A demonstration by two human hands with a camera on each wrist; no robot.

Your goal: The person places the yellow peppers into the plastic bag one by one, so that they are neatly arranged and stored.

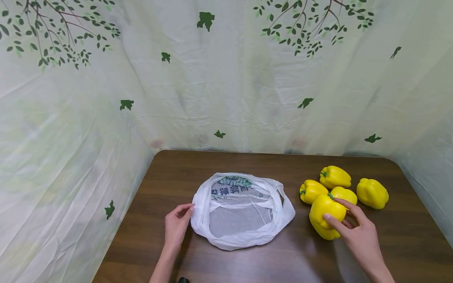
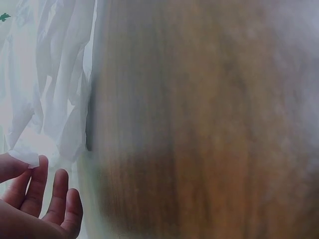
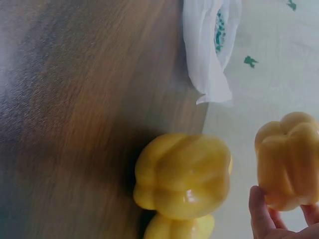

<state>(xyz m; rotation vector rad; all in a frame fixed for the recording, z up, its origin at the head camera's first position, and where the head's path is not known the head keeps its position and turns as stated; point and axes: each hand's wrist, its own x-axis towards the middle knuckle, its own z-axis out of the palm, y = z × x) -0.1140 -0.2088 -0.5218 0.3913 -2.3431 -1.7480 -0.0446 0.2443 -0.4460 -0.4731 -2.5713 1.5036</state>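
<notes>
A white plastic bag [image 1: 233, 242] with green and dark print lies on the table, its mouth spread wide upward. At its left rim, my left hand [image 1: 175, 228] pinches a bit of the plastic between thumb and forefinger; the left wrist view shows this pinched edge of the bag [image 2: 55, 114]. To the right of the bag, my right hand [image 1: 362, 236] grips a yellow bell pepper [image 1: 327, 211], green stem upward. Held up in the right wrist view, this pepper [image 3: 288, 162] is apart from another pepper [image 3: 182, 174] on the table.
Several more yellow bell peppers lie around the held one: one below it [image 1: 326, 234], one at the back [image 1: 335, 177] and one farthest right [image 1: 372, 193]. A leaf-printed curtain [image 1: 247, 98] surrounds the brown wooden table [image 1: 155, 177]. A small black object [image 1: 183, 280] shows at the bottom edge.
</notes>
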